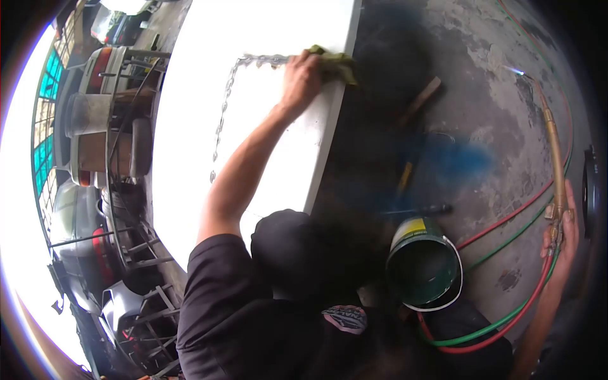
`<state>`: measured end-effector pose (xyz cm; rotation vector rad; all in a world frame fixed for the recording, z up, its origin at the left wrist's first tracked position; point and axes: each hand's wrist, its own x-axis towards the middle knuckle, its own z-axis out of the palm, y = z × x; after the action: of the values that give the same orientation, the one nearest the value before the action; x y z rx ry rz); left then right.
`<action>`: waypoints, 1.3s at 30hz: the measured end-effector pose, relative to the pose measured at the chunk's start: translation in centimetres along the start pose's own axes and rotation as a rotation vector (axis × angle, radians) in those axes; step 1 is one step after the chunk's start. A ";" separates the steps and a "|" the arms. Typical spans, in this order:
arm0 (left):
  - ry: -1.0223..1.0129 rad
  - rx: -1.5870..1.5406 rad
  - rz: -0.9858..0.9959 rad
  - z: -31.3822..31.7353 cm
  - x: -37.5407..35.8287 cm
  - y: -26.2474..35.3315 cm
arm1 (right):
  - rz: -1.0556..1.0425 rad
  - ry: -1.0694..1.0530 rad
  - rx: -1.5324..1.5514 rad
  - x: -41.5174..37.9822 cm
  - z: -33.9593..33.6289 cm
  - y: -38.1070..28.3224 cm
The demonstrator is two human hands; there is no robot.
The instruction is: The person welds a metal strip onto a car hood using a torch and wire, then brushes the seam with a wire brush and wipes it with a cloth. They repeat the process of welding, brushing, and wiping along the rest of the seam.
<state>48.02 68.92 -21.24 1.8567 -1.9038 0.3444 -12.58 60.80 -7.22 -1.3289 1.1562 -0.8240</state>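
Note:
My right hand (565, 231), at the right edge, is closed around the lower end of a brass torch (556, 152). A small bluish flame (519, 72) burns at its tip, over the grey floor. Red (537, 292) and green (491, 327) hoses run from its base. A forearm-like shape shows at the bottom left edge, but my left hand is out of view. In front of me a co-worker (253, 304) in a black shirt and cap presses a yellow-green rag (337, 65) on the edge of a white panel (272, 158), beside a chain-like line (229, 95).
A green bucket (423, 269) with a wire handle stands between the co-worker and my right arm. On the floor (468, 107) lie a wooden piece (420, 100) and a yellow-handled tool (405, 176). Metal racks (136, 259) and vehicles (76, 221) are at the left.

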 end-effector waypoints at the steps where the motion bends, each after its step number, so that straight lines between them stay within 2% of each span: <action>1: 0.023 0.047 0.007 -0.3 -0.6 -2.4 | -0.005 0.008 -0.011 0.2 0.2 -0.1; 3: -0.023 -0.016 -0.094 -2.1 -1.3 -6.7 | 0.009 0.004 -0.025 0.3 0.1 0.0; 5: -0.080 0.264 -0.236 -5.3 -1.9 -10.9 | 0.002 0.011 -0.054 0.6 -0.9 0.5; 7: -0.425 0.468 -0.674 -9.6 -2.2 -14.5 | -0.005 -0.019 0.021 0.4 -2.2 1.0; 9: -0.194 0.493 -0.714 -10.6 -5.5 -18.5 | 0.006 -0.053 0.094 -0.2 -3.3 1.6; 11: -0.184 0.516 -0.684 -8.3 -4.7 -15.3 | 0.027 -0.026 0.057 -0.4 -3.7 1.7; 12: -0.037 0.506 -0.333 -5.3 -5.6 -16.8 | 0.029 -0.029 0.059 -0.5 -3.4 1.6; 14: -0.229 0.390 -0.354 -3.3 -0.9 -5.9 | 0.025 0.031 0.008 -0.7 -2.6 0.9; 16: 0.048 0.311 -0.118 0.9 -0.4 0.0 | 0.015 0.008 0.022 -0.5 -2.4 1.3; 17: 0.113 0.107 -0.077 2.2 0.5 2.5 | 0.003 0.003 0.041 -0.3 -2.1 1.2; 18: 0.063 -0.002 0.032 4.4 1.0 2.8 | -0.014 0.006 0.058 -0.5 -1.4 0.5; 19: 0.077 -0.256 -0.007 5.2 0.9 5.9 | -0.041 0.001 0.061 -0.5 -1.3 0.2; 20: -0.284 -0.324 -0.133 1.4 2.5 10.9 | -0.061 -0.016 0.052 -0.6 -1.5 0.1; 21: -0.297 -0.413 0.140 4.1 2.1 10.8 | -0.075 -0.032 0.039 -0.6 -1.8 0.2; 22: -0.331 -0.522 0.076 -0.2 3.0 15.3 | -0.078 -0.032 0.049 -0.6 -2.3 0.3; 23: -0.329 -0.644 0.015 0.4 2.3 16.6 | -0.083 -0.031 0.047 -0.7 -2.3 0.2; 25: -0.496 -0.917 -0.135 -2.3 2.3 18.4 | -0.107 0.030 0.021 -1.2 -2.5 0.1; 26: -0.498 -0.918 -0.130 -3.2 2.2 18.7 | -0.108 0.036 0.023 -1.3 -2.8 0.2; 28: -0.752 -1.231 -0.451 -5.0 2.1 18.5 | -0.113 0.026 0.047 -1.5 -3.3 0.6; 32: -0.766 -1.381 -0.568 -8.1 1.0 17.6 | -0.071 0.079 -0.016 -2.0 -2.9 -0.3; 34: -0.676 -1.672 -0.726 -8.8 0.2 17.1 | -0.057 0.071 -0.001 -1.9 -2.9 -0.2; 35: -0.679 -1.671 -0.729 -9.2 -0.1 17.2 | -0.053 0.072 0.000 -2.0 -3.1 0.1; 37: -0.571 -1.790 -0.853 -10.1 -0.4 17.4 | -0.078 0.029 -0.017 -1.7 -3.3 0.5; 39: -0.595 -1.772 -0.824 -10.6 -0.5 17.2 | -0.073 0.036 -0.020 -1.8 -2.7 0.2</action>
<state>32.55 75.48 -10.00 1.0992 -0.6765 -1.6814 -15.70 61.75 -6.82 -1.3841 1.1523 -0.8948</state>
